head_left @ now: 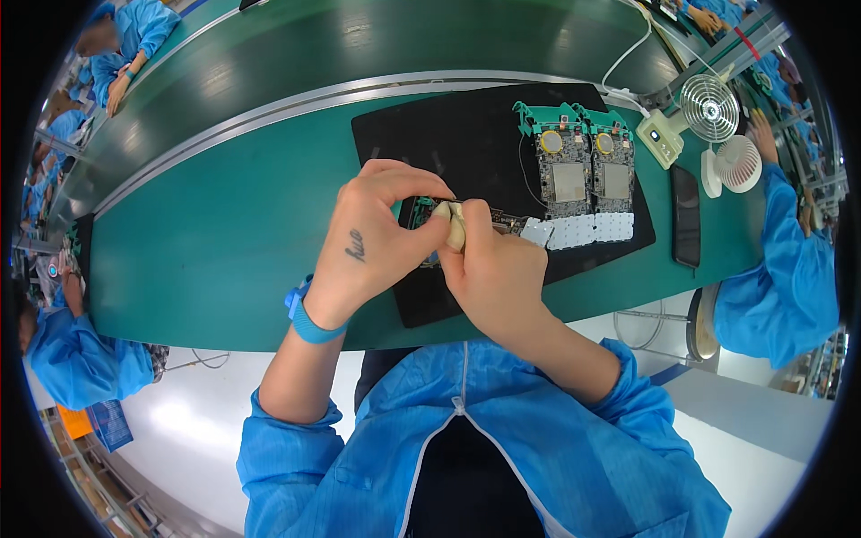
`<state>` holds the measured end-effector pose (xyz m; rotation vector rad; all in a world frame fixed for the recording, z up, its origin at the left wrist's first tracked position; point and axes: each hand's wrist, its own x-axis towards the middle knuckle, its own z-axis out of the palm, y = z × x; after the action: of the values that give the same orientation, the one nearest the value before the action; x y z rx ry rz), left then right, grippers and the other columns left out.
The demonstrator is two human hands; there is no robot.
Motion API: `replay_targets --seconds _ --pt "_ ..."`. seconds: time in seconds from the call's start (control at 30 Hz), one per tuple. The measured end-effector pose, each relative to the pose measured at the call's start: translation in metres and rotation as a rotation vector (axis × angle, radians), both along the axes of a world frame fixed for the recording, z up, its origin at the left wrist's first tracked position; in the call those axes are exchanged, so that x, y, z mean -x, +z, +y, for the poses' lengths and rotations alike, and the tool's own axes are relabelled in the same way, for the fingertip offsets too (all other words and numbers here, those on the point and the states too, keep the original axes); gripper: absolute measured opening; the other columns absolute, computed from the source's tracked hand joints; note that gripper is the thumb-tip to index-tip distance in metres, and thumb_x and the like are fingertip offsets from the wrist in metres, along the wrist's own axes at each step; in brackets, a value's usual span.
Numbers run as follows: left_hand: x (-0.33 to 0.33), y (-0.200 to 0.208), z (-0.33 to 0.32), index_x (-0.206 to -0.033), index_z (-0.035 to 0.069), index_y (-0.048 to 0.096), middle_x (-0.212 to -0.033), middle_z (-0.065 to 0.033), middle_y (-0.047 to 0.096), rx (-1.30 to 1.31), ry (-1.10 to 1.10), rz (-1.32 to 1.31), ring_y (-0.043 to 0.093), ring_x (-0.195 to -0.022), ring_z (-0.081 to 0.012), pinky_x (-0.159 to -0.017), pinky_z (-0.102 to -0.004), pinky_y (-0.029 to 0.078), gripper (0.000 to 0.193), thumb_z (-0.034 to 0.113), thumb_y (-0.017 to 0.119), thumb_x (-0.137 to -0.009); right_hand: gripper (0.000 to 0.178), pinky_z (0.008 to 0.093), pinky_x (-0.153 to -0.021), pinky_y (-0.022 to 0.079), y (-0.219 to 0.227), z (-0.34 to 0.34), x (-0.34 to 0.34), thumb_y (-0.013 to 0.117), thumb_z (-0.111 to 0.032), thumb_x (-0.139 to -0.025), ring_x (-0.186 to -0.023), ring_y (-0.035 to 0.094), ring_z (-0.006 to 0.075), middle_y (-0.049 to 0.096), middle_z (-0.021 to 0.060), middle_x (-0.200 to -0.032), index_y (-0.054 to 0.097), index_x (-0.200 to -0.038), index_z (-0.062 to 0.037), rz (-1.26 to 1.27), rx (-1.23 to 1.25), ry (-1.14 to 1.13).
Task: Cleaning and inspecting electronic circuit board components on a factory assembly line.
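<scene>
Over the black mat, my left hand (372,238) and my right hand (498,269) come together around a circuit board (509,221), both closed on it. Cream finger cots (456,228) cover fingertips where the hands meet. My fingers hide most of this board; a green plastic piece (420,212) shows beside the left fingers, and a white keypad sheet (537,232) sticks out at the right. A blue wrist strap (316,318) is round my left wrist. To the right lie two more circuit boards (568,161) with green plastic frames, round yellow parts and white keypad sheets.
The black mat (475,117) lies on a green table (224,242). A dark phone-like slab (685,217), a beige box with a display (661,139) and small fans (710,108) stand at the right. Beyond a metal rail (269,117) runs a conveyor belt (359,49). Co-workers in blue sit at both sides.
</scene>
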<state>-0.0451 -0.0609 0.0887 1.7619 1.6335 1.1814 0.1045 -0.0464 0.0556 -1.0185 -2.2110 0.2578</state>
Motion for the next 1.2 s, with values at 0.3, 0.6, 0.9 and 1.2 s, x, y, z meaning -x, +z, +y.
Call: replay_targets --seconds 0.3,0.6,0.9,1.2 --pt "-0.003 -0.007 -0.012 -0.090 0.002 0.068 -0.097 -0.0092 0.067 -0.046 0.008 -0.012 0.056 -0.104 -0.0289 -0.090 -0.0389 0.046 0.021 0.003 0.066 -0.069 0.020 0.0415 -0.061 0.046 0.012 0.032 -0.031 0.060 -0.011 -0.080 -0.073 0.060 0.0303 0.060 0.0148 -0.081 0.049 -0.094 -0.0027 0.078 -0.271 0.281" --pt "-0.006 -0.019 -0.012 -0.123 0.005 0.054 -0.131 -0.0149 0.048 -0.292 0.356 0.130 0.048 -0.121 -0.0279 -0.100 -0.0375 0.040 0.046 0.002 0.063 -0.079 0.023 0.0343 -0.073 0.046 0.009 0.037 -0.047 0.047 -0.008 -0.091 -0.080 0.056 0.0244 0.056 0.0133 -0.090 0.047 -0.112 -0.0004 0.396 0.523 0.005" --pt "-0.023 -0.044 -0.017 -0.139 -0.001 0.029 -0.111 -0.0171 0.059 0.191 0.159 -0.767 0.061 -0.098 -0.0175 -0.084 -0.0262 0.050 0.061 -0.006 0.059 -0.085 0.027 0.0380 -0.086 0.043 -0.012 0.055 -0.063 0.049 -0.008 -0.090 -0.097 0.053 0.0311 0.052 0.0192 -0.107 0.047 -0.115 0.0030 0.169 0.046 -0.150" --pt "-0.027 -0.042 -0.005 -0.140 -0.001 0.027 -0.110 -0.0184 0.059 0.275 0.109 -0.880 0.064 -0.097 -0.0216 -0.081 -0.0329 0.057 0.063 -0.008 0.055 -0.085 0.023 0.0366 -0.078 0.045 -0.026 0.090 -0.060 0.052 -0.010 -0.089 -0.088 0.057 0.0297 0.058 0.0187 -0.094 0.046 -0.107 0.0030 0.319 0.353 -0.141"
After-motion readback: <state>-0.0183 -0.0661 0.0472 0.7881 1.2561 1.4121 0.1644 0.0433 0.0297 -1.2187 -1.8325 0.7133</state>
